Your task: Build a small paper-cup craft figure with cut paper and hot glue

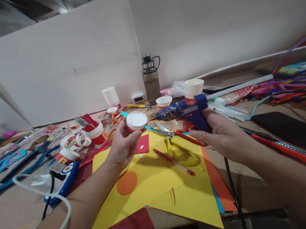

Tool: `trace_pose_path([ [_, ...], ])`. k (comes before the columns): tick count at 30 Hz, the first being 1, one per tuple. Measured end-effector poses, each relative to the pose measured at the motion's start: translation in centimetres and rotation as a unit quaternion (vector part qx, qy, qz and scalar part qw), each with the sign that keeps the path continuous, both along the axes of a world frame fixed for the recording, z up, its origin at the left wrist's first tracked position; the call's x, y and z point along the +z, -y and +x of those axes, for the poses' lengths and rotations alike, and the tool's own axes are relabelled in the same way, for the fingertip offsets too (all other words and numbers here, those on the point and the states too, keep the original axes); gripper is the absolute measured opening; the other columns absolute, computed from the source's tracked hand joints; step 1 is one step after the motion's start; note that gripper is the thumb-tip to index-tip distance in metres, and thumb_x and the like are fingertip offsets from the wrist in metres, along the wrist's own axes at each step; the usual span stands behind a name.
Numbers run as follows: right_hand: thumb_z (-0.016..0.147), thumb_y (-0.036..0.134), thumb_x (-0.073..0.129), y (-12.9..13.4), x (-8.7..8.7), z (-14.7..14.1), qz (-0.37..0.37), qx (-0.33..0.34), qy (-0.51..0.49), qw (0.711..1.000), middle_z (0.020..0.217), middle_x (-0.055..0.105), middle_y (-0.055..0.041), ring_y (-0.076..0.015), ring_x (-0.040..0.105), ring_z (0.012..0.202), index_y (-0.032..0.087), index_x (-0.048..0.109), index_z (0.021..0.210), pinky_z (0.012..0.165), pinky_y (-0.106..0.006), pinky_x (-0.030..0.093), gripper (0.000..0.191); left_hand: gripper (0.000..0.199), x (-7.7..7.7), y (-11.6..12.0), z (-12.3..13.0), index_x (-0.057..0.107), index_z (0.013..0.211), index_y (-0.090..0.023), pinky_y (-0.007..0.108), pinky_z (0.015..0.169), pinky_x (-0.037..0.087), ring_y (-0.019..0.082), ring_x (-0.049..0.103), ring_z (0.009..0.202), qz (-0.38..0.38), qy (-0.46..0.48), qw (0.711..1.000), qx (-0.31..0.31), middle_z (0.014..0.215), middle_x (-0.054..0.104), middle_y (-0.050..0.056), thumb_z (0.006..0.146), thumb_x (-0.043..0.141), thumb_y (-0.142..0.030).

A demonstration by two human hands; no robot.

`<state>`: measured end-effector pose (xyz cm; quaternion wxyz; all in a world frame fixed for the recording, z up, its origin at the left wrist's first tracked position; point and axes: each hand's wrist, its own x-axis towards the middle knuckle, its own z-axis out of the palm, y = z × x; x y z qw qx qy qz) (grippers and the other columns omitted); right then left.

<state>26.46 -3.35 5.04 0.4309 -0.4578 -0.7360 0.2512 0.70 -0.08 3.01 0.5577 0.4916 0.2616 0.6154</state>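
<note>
My left hand [121,146] is closed on a small white paper cup [136,120], its round white face toward me and turquoise strips sticking out on two sides. In my right hand [220,129] is a blue hot glue gun [199,111], its nozzle pointing left, a little apart from the cup. A long white glue stick [241,86] juts from the gun's back, and a small red light shows on its body. Below both hands, scissors [183,152] with yellow handles and a red pen [175,162] lie on yellow paper [159,191].
An orange paper disc [127,183] rests on the yellow sheet. To the left are a cup of red strips [95,133] and a blue power strip [65,184]. Behind stand a water bottle [151,82] and stacked cups [111,96]. A utility knife [289,149] lies right, beside a black slab [298,134].
</note>
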Motion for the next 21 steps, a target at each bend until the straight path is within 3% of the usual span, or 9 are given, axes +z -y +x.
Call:
trace_pose_path([
  [13, 0.086, 0.037, 0.06, 0.35, 0.33, -0.25, 0.01, -0.014, 0.029, 0.999, 0.104, 0.067, -0.0051, -0.0259, 0.063, 0.092, 0.023, 0.059, 0.113, 0.082, -0.041, 0.053, 0.03, 0.049, -0.06, 0.06, 0.28, 0.06, 0.109, -0.021, 0.028, 0.1, 0.044, 0.019, 0.059, 0.113, 0.001, -0.01, 1.0, 0.002, 0.118, 0.064, 0.006, 0.063, 0.079, -0.014],
  [21, 0.085, 0.036, 0.061, 0.29, 0.25, -0.33, 0.023, -0.027, 0.037, 0.999, 0.105, 0.067, -0.006, -0.0273, 0.063, 0.092, 0.024, 0.057, 0.118, 0.084, -0.045, 0.053, 0.036, 0.052, -0.28, -0.14, 0.36, 0.061, 0.11, -0.02, 0.029, 0.102, 0.043, 0.02, 0.059, 0.113, 0.013, -0.018, 0.999, 0.022, 0.118, 0.064, 0.007, 0.062, 0.079, -0.014],
])
